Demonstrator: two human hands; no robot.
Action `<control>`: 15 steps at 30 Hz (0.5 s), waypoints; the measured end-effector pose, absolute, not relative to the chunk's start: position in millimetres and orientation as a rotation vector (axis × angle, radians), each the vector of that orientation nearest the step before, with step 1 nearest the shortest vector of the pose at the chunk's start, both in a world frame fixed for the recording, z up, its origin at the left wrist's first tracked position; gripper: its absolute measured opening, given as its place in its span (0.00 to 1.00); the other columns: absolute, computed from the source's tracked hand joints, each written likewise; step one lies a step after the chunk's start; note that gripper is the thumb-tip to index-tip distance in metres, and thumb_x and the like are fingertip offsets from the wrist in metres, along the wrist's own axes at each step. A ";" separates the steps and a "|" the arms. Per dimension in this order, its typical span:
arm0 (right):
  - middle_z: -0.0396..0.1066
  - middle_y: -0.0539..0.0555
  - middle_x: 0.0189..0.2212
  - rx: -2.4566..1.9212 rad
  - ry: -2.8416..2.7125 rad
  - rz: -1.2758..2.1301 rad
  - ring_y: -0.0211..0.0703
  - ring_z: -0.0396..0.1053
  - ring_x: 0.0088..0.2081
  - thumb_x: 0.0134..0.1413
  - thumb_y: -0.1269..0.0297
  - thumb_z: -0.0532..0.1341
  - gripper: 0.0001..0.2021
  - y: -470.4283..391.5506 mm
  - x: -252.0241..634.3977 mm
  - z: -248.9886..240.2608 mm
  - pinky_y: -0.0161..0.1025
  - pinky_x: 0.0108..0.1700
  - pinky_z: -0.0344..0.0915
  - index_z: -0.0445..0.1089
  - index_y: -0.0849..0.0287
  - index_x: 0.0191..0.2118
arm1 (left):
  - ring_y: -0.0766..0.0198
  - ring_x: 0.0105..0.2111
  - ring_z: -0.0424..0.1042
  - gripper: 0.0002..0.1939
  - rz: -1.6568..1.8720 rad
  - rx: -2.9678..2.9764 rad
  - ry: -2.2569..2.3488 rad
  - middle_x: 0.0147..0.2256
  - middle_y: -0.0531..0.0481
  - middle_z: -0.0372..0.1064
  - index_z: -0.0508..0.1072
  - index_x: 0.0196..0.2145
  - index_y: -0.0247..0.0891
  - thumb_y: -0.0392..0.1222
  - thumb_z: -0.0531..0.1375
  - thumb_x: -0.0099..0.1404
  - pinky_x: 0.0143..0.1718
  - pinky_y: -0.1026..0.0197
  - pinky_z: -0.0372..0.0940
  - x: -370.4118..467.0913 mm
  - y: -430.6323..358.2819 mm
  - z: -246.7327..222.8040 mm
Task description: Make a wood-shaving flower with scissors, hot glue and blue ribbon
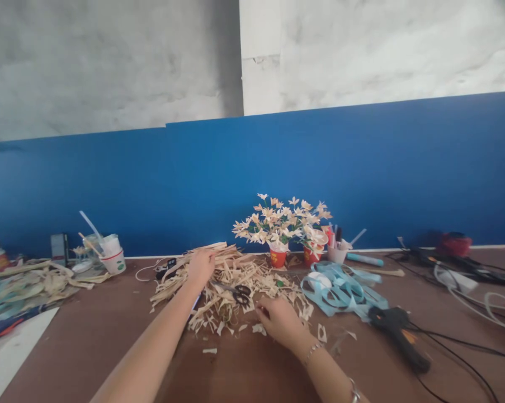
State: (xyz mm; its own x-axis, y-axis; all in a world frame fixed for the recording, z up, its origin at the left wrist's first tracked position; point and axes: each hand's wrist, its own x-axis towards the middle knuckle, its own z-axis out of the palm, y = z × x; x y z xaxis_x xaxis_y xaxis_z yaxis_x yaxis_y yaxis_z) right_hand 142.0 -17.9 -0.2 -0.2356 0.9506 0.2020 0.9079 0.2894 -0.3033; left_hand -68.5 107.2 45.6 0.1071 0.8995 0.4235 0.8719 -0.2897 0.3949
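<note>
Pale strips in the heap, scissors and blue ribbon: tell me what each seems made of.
Pale strips: probably dried plant husk or straw, matte, judging by the tan colour and uneven, curling pieces.
Scissors: likely dark plastic on the ring handles; blades presumably metal, though their finish is unclear.
Blue ribbon: thin and flexible, as its loose loops show; fabric or plastic, I can't tell.
</note>
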 end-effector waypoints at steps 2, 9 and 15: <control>0.74 0.52 0.29 -1.679 -2.215 0.172 0.40 0.69 0.33 0.53 0.67 0.51 0.11 -18.2 142.1 -0.7 0.31 0.31 0.52 0.71 0.57 0.33 | 0.51 0.44 0.64 0.15 0.829 2.386 1.893 0.36 0.40 0.73 0.76 0.31 0.38 0.38 0.49 0.61 0.45 0.54 0.55 -71.6 125.3 50.1; 0.74 0.51 0.29 -1.682 -2.218 0.136 0.40 0.69 0.33 0.53 0.67 0.52 0.10 -18.8 143.0 -4.0 0.31 0.32 0.53 0.70 0.56 0.32 | 0.51 0.41 0.66 0.04 0.488 2.515 2.014 0.30 0.39 0.73 0.74 0.22 0.37 0.33 0.58 0.50 0.43 0.54 0.53 -62.3 159.1 36.3; 0.74 0.52 0.29 -1.670 -2.207 0.149 0.39 0.69 0.32 0.54 0.67 0.52 0.10 -18.3 142.1 -7.5 0.31 0.32 0.53 0.70 0.56 0.33 | 0.51 0.42 0.64 0.12 0.577 2.497 2.147 0.34 0.36 0.73 0.73 0.27 0.34 0.31 0.50 0.56 0.43 0.53 0.49 -66.6 157.0 38.6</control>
State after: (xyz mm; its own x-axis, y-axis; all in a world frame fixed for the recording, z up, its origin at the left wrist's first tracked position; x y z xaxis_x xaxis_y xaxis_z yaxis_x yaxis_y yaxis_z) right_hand 142.1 -18.3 -7.5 -0.2310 0.9464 0.2257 0.9076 0.2932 -0.3005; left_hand -66.6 157.0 38.6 0.1247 0.9148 0.3841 0.9841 -0.1635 0.0698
